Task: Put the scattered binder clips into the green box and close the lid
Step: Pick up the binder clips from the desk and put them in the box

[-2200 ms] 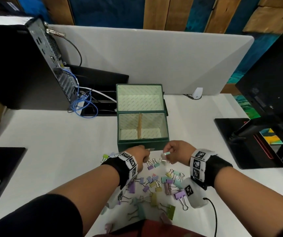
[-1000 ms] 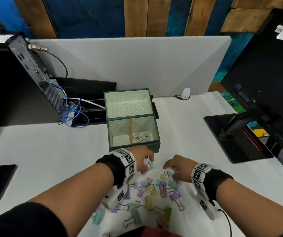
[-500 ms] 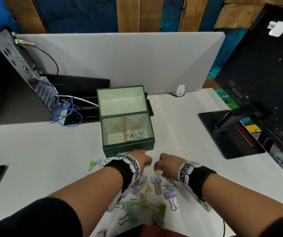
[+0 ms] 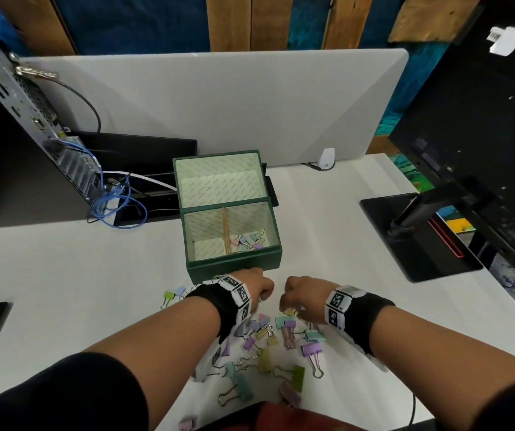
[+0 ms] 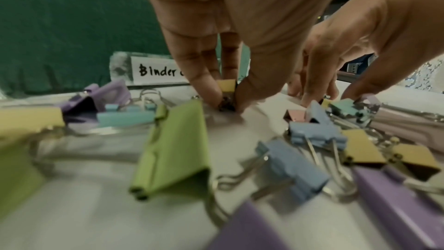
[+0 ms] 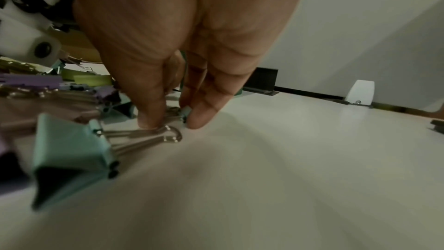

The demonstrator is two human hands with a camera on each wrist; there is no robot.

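Observation:
The green box stands open at the table's middle, lid tipped back, with several small clips in its right compartment. Pastel binder clips lie scattered in front of it. My left hand is down at the pile's far edge, and in the left wrist view it pinches a small yellow clip on the table. My right hand sits beside it; in the right wrist view it pinches a small teal clip at the tabletop.
A computer case with blue cables stands at the back left. A grey divider panel runs along the back. A monitor on a black base fills the right side. A large teal clip lies by my right hand.
The head view has drifted, shifting the box right. Both hands moved forward to the pile's far edge and closed together on small clips. The box holds clips that were absent in the earliest frame.

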